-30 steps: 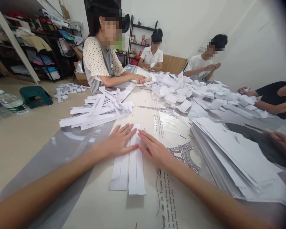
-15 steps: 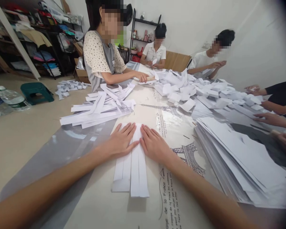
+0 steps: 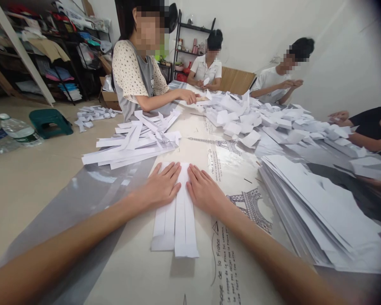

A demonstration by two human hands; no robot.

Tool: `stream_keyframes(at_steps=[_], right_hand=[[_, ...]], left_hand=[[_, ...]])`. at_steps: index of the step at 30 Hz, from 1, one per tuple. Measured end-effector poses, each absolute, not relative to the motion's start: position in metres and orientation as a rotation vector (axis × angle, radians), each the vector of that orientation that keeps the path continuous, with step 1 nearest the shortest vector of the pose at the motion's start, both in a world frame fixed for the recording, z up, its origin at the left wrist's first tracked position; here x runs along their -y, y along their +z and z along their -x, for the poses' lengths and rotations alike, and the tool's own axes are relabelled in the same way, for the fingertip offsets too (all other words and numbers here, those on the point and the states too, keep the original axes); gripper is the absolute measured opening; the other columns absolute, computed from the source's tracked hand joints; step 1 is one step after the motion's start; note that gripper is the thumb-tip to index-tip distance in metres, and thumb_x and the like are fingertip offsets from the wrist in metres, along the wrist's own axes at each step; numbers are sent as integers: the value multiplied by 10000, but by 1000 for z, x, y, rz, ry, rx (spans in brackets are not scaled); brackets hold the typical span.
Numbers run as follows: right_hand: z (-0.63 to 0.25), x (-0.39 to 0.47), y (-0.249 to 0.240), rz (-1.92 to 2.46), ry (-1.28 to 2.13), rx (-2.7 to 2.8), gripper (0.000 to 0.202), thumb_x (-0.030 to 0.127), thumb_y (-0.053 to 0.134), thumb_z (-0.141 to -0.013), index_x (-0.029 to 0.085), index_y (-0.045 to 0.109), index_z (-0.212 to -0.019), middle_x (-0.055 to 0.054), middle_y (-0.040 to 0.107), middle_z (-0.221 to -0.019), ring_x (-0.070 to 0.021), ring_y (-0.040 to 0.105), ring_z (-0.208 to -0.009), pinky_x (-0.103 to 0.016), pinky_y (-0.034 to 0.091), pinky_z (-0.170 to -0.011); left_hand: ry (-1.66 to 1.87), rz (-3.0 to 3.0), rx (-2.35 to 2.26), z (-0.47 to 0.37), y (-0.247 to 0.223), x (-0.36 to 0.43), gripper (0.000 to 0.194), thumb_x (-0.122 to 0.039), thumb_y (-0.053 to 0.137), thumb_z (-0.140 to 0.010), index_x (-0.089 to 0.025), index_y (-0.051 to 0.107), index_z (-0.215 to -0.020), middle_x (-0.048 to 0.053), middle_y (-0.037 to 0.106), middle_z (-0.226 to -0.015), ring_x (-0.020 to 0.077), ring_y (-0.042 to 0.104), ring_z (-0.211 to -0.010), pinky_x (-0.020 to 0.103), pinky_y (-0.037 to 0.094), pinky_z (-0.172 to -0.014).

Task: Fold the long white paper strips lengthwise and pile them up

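Two folded white paper strips [image 3: 186,224] lie side by side on the printed tablecloth [image 3: 139,271], their near ends pointing toward me. My left hand [image 3: 165,184] rests flat across the far part of the left strip, fingers stretched out. My right hand [image 3: 206,188] lies flat at the right edge of the right strip, its fingertips on the paper near the far end. A narrow line runs lengthwise down the middle of each strip. The far ends are partly covered by my hands.
A pile of cut paper strips [image 3: 136,142] lies to the left. Folded paper pieces [image 3: 241,114] heap up at the back right, and a stack of white sheets [image 3: 317,212] is at the right. Co-workers sit around the table. A green stool [image 3: 51,123] stands on the floor.
My hands stay nearly in place on the strips; my left thumb has drawn in toward the fingers. At the right, a co-worker's hands have pulled back from the papers.
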State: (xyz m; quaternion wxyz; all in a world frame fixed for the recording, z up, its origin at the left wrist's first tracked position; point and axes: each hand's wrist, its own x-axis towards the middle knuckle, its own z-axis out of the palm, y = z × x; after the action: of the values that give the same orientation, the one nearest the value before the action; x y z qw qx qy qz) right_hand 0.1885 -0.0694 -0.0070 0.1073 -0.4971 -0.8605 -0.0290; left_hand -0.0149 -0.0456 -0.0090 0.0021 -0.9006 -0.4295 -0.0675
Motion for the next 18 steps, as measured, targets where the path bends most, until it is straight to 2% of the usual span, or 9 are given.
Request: stream_keyframes(at_steps=[7, 12, 16, 18], right_hand=[[-187, 71, -5, 1481, -57, 2528, 570, 277, 260, -1055, 9, 356, -1550, -235, 370, -1611, -312, 346, -1512, -510, 333, -1224], [-195, 65, 3, 1366, -46, 2551, 490, 296, 305, -1062, 75, 461, -1471, -202, 421, -1592, -300, 412, -1473, -511, 372, -1187], [-200, 61, 3, 1319, -41, 2560, 499, 309, 330, -1061, 62, 433, -1482, -194, 402, -1607, -292, 397, -1482, -508, 350, -1198], [-200, 60, 0, 1327, -45, 2552, 530, 319, 323, -1061, 38, 402, -1503, -207, 424, -1590, -286, 391, -1487, -497, 334, -1211]], left_hand=[[-232, 2791, 1333, 16, -8, 48, 607, -373, 245, -1042, -87, 338, -1569, 176, 315, -1647, 317, 284, -1535, 567, 164, -1237], [-322, 2801, 1265, 16, -3, 40, 530, -426, 300, -1059, -114, 494, -1440, 184, 463, -1558, 325, 377, -1478, 566, 173, -1233], [-290, 2855, 1241, 17, -2, 36, 579, -433, 281, -1069, -95, 383, -1529, 179, 320, -1646, 291, 313, -1520, 504, 207, -1236], [-253, 2869, 1243, 17, -2, 36, 608, -431, 257, -1069, -90, 325, -1567, 179, 295, -1656, 285, 291, -1534, 498, 201, -1238]])
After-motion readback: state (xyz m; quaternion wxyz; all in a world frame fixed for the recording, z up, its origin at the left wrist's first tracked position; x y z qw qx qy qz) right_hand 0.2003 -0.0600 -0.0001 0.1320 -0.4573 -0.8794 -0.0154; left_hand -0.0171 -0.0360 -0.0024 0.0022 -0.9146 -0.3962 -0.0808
